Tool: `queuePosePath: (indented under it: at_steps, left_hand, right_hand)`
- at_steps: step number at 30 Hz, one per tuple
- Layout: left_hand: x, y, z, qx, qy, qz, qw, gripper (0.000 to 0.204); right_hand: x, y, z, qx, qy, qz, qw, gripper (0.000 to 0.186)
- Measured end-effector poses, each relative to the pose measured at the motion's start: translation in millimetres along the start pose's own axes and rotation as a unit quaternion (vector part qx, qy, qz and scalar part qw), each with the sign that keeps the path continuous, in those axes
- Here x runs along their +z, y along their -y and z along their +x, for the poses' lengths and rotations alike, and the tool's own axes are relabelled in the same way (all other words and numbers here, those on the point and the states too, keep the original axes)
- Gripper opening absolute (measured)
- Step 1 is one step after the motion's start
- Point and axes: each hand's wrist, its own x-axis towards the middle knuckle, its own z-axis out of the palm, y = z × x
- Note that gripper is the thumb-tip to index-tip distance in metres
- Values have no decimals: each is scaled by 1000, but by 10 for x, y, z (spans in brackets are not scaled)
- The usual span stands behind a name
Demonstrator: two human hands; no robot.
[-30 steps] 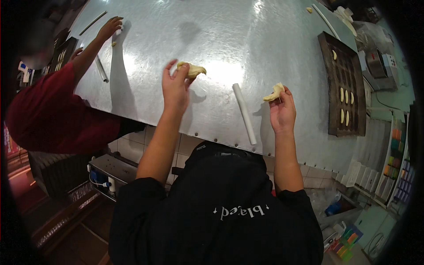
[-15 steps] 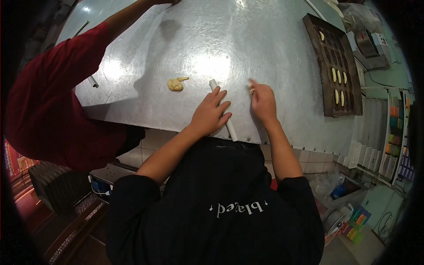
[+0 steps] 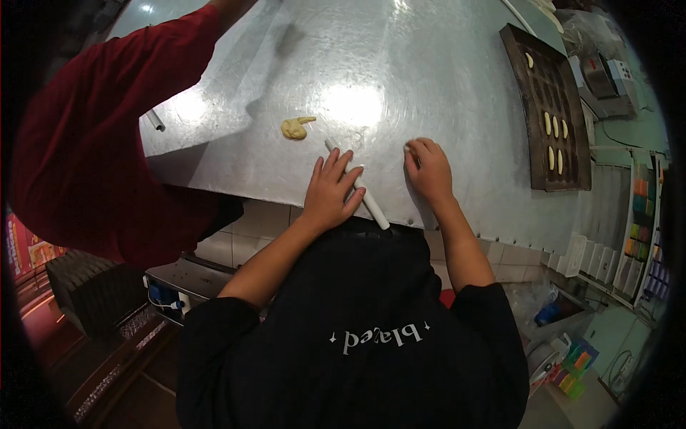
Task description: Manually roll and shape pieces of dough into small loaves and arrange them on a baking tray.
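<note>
Currently, white rod (image 3: 371, 205) is covered midway by left hand (image 3: 330, 194), fingers spread apart. Right hand (image 3: 431, 174) is curled over metal table (image 3: 493, 171); whether anything's pinched can't be told. Dough lump (image 3: 294, 129) is seen left of rod's far end.

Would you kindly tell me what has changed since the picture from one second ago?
The left hand has set its dough lump down on the table and moved onto the white rod, which now slants more. The right hand has come down to the table; whether it still holds dough is unclear. The co-worker's red sleeve reaches farther across. The pale pieces in the dark tray stayed put.
</note>
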Motion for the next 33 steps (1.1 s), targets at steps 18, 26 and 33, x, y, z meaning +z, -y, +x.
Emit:
queuePosePath:
  at_steps: [18, 26, 33]
  left_hand:
    - [29, 7, 16, -10, -57, -2, 998, 43]
    - [61, -35, -29, -12, -80, 7, 997, 40]
    - [11, -153, -14, -80, -33, 112, 990, 34]
  right_hand:
    - [-27, 45, -280, 71, -52, 71, 994, 48]
    - [134, 174, -181, 26, -45, 98, 994, 35]
    - [27, 282, -184, -35, 0, 49, 998, 45]
